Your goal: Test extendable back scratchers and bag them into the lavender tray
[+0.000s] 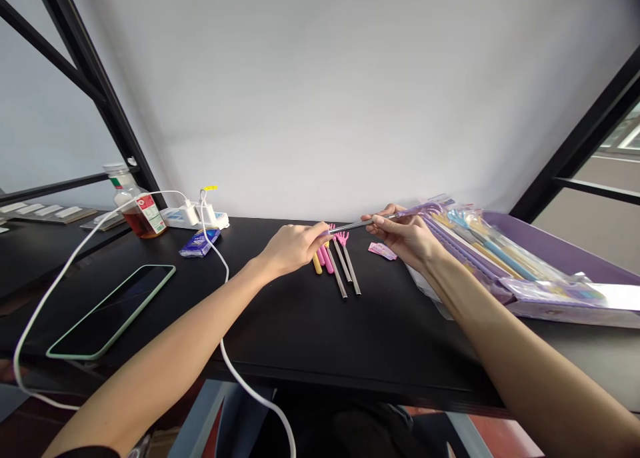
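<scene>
Both hands hold one telescopic back scratcher (350, 226) just above the black table (300, 331), its metal rod running between them. My left hand (296, 246) is closed round its left end, where a bit of purple shows. With my right hand (403, 235) I pinch the rod near its other end, beside a purple claw-like head. Below the rod lie several more back scratchers (352, 271) with pink claw heads and metal rods. Pink and yellow handles (325, 259) lie beside them, partly hidden by my left hand. Small pink cards (383, 250) rest near my right hand.
A purple box (585, 245) full of bagged back scratchers (490, 238) stands at the right. At the left are a phone (113, 311), a blue packet (200, 243), a bottle (137, 205) and a power strip (173, 216). A white cable (240, 378) crosses the table.
</scene>
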`<state>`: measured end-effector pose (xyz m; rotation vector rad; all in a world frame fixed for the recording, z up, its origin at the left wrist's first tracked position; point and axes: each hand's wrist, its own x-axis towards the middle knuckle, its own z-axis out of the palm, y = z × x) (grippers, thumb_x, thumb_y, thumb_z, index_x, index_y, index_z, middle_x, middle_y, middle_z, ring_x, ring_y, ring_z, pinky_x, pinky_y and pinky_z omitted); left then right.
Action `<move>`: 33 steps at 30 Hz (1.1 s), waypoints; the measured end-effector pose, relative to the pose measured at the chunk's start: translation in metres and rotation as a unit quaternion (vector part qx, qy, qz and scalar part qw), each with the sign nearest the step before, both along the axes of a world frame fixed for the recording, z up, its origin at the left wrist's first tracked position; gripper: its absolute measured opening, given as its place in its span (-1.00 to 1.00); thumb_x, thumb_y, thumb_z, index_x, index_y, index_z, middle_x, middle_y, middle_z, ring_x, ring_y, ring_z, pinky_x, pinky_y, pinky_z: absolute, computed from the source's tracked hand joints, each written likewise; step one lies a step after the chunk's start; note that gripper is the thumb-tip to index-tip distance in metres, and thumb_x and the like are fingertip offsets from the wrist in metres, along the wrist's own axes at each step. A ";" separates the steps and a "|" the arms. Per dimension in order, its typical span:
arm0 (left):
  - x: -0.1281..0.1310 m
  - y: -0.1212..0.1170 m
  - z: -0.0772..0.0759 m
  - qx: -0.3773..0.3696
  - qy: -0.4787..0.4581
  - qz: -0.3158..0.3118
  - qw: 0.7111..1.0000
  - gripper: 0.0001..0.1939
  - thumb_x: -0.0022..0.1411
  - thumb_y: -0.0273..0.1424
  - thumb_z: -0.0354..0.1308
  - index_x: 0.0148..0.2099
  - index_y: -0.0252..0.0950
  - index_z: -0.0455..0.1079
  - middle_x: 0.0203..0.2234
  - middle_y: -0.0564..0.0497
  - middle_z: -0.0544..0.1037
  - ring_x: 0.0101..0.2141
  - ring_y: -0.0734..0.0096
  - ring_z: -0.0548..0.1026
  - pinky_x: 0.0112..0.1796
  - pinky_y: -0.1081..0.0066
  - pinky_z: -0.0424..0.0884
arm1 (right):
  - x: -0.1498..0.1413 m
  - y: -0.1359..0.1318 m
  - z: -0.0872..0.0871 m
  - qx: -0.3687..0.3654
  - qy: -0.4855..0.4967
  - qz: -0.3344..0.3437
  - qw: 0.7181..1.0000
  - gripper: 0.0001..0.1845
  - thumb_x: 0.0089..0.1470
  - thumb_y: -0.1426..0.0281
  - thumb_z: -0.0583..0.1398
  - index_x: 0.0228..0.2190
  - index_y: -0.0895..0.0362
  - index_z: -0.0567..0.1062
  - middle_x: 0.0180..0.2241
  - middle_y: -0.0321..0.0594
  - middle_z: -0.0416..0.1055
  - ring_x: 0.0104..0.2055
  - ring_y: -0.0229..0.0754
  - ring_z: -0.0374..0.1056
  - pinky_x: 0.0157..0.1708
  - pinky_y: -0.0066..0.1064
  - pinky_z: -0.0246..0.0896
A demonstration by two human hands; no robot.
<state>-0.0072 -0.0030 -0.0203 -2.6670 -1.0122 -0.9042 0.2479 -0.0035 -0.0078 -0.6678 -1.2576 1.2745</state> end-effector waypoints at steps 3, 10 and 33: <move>0.003 0.000 0.001 -0.026 -0.010 -0.005 1.000 -0.65 0.50 -0.17 -0.16 -0.06 -0.23 0.38 -0.60 0.13 0.42 -0.60 0.44 0.39 -0.50 0.46 0.14 | -0.004 0.002 -0.003 -0.009 -0.005 0.005 1.000 -0.69 -0.22 0.34 0.52 -0.55 0.12 0.50 -0.30 -0.18 0.59 -0.35 -0.29 0.46 -0.16 -0.43 0.44; -0.003 -0.001 0.014 -0.049 -0.017 0.005 0.999 -0.65 0.48 -0.15 -0.13 -0.09 -0.21 0.40 -0.61 0.14 0.37 -0.59 0.46 0.33 -0.47 0.45 0.18 | 0.021 0.006 0.012 0.015 -0.011 -0.075 0.997 -0.65 -0.17 0.20 0.49 -0.38 0.03 0.51 -0.29 -0.29 0.57 -0.43 -0.32 0.41 -0.31 -0.44 0.42; -0.009 0.010 0.002 -0.013 -0.020 -0.082 0.996 -0.57 0.45 -0.20 -0.04 -0.40 -0.26 0.45 -0.63 0.07 0.36 -0.58 0.46 0.30 -0.47 0.41 0.20 | 0.025 -0.008 0.016 0.084 -0.371 -0.003 0.925 -0.54 -0.09 0.00 0.39 -0.46 0.18 0.64 -0.55 -0.14 0.50 -0.59 -0.27 0.25 -0.64 -0.39 0.12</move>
